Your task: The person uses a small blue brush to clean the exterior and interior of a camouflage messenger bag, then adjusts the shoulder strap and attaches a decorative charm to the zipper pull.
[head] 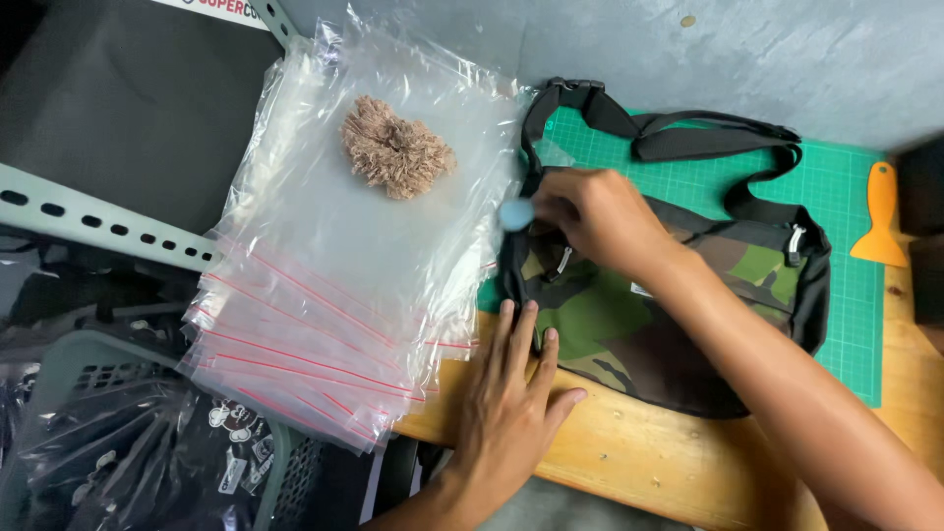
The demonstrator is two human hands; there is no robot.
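A camouflage sling bag with black trim and a black strap lies on a green cutting mat. My right hand rests on the bag's left end and pinches a small pale blue object at its fingertips. My left hand lies flat, fingers spread, on the wooden table edge, its fingertips touching the bag's lower left corner. Left of the bag sits a stack of clear zip bags with red seal lines, with a beige fluffy pompom on top.
An orange plastic scraper lies at the mat's right edge. A wooden table carries the mat. A grey-green crate holding packed dark items stands at lower left. A perforated metal rail crosses the left side.
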